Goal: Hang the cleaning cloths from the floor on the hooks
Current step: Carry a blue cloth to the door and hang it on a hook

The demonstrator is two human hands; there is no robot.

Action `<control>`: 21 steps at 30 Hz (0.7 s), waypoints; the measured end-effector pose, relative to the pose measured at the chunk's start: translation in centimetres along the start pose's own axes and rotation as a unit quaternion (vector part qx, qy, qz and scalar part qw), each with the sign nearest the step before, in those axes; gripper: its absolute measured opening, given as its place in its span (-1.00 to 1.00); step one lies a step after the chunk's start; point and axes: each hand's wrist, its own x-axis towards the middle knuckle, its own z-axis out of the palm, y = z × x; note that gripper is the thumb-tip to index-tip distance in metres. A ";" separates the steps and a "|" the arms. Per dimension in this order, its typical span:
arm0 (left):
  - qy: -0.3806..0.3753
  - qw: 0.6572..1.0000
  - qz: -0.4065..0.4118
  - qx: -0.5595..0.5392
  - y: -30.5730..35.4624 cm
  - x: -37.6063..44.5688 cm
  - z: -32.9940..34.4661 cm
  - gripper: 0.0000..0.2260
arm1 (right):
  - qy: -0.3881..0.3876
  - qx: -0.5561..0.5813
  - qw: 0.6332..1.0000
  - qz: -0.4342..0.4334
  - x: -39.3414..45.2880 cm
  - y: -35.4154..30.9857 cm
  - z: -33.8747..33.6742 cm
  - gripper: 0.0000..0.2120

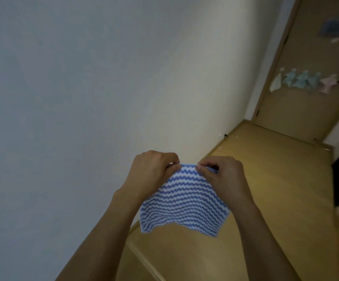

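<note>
While the plain pale wall (73,98) fills most of what we see on the left, the light wooden floor (266,189) runs along its foot toward a tan wooden door (306,57) at the far right. On that door we can make out a row of small cloths (304,81) hanging side by side, white, pale blue and pink; they are blurred, and we cannot tell what holds them up.

In front of us, over the seam where wall meets floor, we hold a blue-and-white wavy-striped cleaning cloth (185,201) up in the air, clear of the floor. Our left hand (154,175) pinches the cloth's top edge at the left corner, thumb and curled fingers closed on the fabric. Our right hand (223,175) pinches the same edge at the right corner, its fingertips (200,168) folded over the hem. The two hands sit near each other, so the top edge between them is short and bunched. From there the cloth hangs down and widens, its lower edge loose and scalloped, with the bottom corners splayed out beyond our wrists. Its long axis runs roughly left to right, and the stripes follow it, bowing upward in the middle.
</note>
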 end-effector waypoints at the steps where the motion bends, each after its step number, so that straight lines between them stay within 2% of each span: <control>1: -0.002 1.000 0.014 -0.006 0.6 1.4 0.9 -0.81 | 0.008 -0.009 1.000 0.014 0.3 1.0 -0.7 -0.91; 9: 0.012 0.990 0.114 -0.082 3.2 12.5 8.1 -0.83 | 0.092 -0.079 0.988 0.098 4.6 7.9 -4.5 -0.92; 21: 0.010 0.964 0.212 -0.159 1.4 30.6 14.9 -0.87 | 0.226 -0.176 0.942 0.174 17.4 14.2 -5.1 -0.91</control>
